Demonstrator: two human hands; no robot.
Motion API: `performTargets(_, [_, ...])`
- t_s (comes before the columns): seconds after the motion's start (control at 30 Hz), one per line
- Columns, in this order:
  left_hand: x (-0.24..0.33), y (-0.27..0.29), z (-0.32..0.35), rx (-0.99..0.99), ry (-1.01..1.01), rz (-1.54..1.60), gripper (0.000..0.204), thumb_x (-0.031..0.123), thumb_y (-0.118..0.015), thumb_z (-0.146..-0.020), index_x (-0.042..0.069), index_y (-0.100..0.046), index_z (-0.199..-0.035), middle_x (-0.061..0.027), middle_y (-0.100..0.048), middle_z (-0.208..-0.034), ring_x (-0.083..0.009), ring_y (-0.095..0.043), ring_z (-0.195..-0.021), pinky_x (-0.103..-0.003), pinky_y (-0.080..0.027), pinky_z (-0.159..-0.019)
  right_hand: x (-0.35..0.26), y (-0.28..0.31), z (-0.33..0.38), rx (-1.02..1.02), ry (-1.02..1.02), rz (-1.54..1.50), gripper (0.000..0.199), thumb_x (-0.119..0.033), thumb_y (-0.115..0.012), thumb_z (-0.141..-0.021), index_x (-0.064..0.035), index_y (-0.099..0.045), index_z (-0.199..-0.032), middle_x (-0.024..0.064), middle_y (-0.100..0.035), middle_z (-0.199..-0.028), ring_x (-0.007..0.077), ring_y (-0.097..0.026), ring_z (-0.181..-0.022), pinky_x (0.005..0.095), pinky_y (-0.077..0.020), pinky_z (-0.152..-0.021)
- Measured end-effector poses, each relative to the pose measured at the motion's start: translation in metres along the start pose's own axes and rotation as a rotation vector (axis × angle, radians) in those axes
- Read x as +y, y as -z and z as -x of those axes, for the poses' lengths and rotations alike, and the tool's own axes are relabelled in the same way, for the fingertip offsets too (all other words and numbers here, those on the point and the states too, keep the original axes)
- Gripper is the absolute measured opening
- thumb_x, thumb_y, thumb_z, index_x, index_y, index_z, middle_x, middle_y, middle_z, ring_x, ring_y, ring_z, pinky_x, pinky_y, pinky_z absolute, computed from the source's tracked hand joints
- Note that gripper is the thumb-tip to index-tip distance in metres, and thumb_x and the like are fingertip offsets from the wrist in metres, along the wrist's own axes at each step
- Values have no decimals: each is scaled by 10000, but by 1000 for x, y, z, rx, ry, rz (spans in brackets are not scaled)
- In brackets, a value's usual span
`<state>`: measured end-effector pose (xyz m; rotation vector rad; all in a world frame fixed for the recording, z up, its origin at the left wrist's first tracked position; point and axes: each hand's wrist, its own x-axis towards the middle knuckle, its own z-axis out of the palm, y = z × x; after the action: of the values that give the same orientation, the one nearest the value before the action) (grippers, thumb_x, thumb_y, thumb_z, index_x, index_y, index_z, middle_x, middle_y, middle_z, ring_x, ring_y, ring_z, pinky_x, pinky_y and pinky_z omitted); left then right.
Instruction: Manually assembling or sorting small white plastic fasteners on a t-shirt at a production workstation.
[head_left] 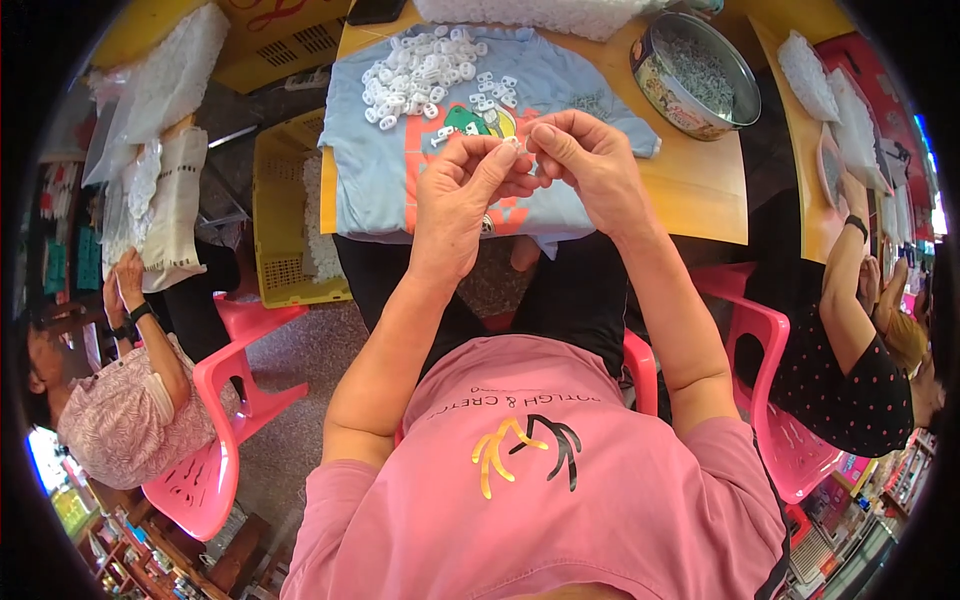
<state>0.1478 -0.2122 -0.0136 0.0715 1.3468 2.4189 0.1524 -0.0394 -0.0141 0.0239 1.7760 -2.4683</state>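
Note:
My left hand point(462, 190) and my right hand point(592, 165) meet over a light blue printed cloth point(362, 185) that looks like a T-shirt. Between the left thumb and forefinger sits a small white plastic piece point(513, 144), partly hidden. The right thumb and forefinger are pinched beside it; what they hold is too small to tell. Beyond the left hand lies a heap of small white plastic pieces point(415, 80) with holes. A smaller group of similar pieces point(493, 92) lies nearer the hands. Small metallic bits point(592, 103) are scattered on the cloth.
A round tin point(680, 112) of small metallic parts stands at the table's point(715, 190) right. Bags of white pieces point(530, 10) lie at the far edge. A yellow crate point(280, 200) is at left. One person point(140, 400) sits left, another point(850, 370) right, on pink chairs.

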Motion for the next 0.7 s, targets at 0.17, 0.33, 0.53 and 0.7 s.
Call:
performTargets(0.17, [1,-4,2,22,-16,-26,160,142,-632,-959,4,-590,-1026,-93,-676,-898,-149,-662,-770,-273,-548,-722,0,-9,4,16,10,-43,226,-254,-622,-975,-27,-629,-982,1,-592,-768,81,-535,-667,231,-450,-597])
performTargets(0.33, [3,-13,4,31,-103,-34,162,154,-638,-958,7,-581,-996,-74,-676,-878,-123,-654,-755,-252,-538,-705,2,-16,5,4,53,-55,226,-257,-609,-983,-31,-618,-985,9,-598,-793,84,-536,-678,233,-450,-598])
performTargets(0.53, [6,-16,7,34,-173,-141,150,143,-629,-963,7,-565,-959,-82,-675,-845,-123,-655,-744,-249,-536,-691,4,-21,6,41,54,-109,228,-248,-598,-990,-20,-610,-996,18,-601,-817,90,-536,-680,235,-453,-599])
performTargets(0.7, [7,-19,8,51,-210,-145,141,128,-615,-969,-1,-561,-959,-88,-674,-848,-128,-655,-743,-256,-539,-690,4,-23,6,57,62,-122,230,-244,-600,-989,-15,-610,-1009,20,-603,-831,89,-536,-682,233,-454,-600])
